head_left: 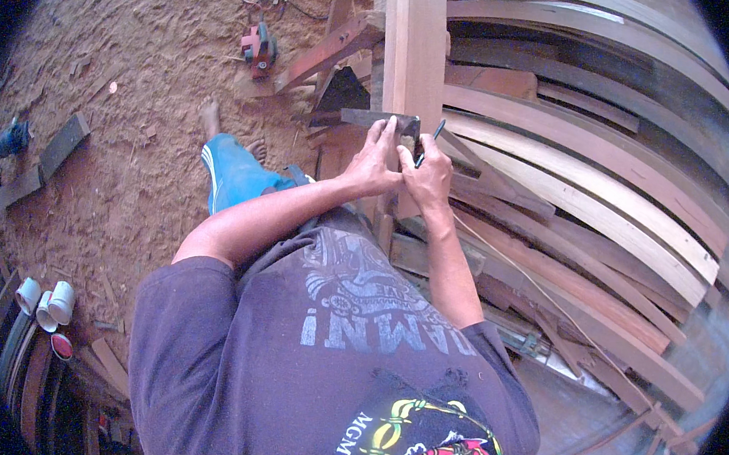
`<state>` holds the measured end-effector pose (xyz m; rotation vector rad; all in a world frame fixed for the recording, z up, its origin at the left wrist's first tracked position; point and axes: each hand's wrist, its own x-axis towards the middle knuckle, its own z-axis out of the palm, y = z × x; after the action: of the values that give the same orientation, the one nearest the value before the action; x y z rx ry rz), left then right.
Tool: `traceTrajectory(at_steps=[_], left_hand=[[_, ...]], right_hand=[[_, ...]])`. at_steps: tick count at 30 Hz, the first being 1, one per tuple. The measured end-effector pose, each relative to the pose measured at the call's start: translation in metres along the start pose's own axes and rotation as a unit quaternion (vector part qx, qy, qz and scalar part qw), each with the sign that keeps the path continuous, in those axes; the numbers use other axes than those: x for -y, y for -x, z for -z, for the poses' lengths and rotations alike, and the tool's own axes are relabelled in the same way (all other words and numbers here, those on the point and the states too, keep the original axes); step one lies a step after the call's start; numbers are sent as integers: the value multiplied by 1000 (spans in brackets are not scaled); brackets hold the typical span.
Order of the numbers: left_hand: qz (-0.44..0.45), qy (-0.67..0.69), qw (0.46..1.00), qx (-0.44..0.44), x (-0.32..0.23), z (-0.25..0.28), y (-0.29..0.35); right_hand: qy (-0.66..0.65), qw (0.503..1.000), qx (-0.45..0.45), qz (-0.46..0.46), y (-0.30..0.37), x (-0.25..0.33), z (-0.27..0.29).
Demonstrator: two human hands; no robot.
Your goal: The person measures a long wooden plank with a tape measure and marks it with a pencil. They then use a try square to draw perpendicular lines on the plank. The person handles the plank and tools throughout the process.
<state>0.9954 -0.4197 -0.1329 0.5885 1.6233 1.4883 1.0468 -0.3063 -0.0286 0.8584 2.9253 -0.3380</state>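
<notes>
A long planed wooden beam [416, 42] runs away from me at the upper middle. Across its near part lies a dark L-shaped try square [378, 118]. The fingers of my left hand [372, 161] press the square against the wood. Close by on the right, my right hand [428, 175] grips a slim dark-blue pen [440, 129], its lower end near the square's short arm. The two hands almost meet over the beam, and they cover part of the square and of the wood below it.
Many loose boards [580, 170] lie stacked on the right, with a thin cord [538, 287] across them. A red power tool [259, 49] sits on the sawdust-covered ground [141, 175] beyond a reddish wooden support [331, 51]. White cups [46, 309] stand at the left.
</notes>
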Motion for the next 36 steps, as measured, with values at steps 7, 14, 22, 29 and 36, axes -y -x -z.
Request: traceTrajectory(at_steps=[7,14,22,29,36], left_hand=[[39,-4,999,12,-13,4,2],[49,5,998,25,-19,7,3],[42,18,999,20,-11,2,-1],[10,59,998,12,-13,5,1],[34,26,999,28,-13,6,2]], right_hand=[[-146,989,24,15,-27,13,44],[-135,959,212,129,-90,53,87],[180,896,301,272,-152,69,14],[235,851,340,323,-158,81,8],[254,838,317,363,-163,101,28]])
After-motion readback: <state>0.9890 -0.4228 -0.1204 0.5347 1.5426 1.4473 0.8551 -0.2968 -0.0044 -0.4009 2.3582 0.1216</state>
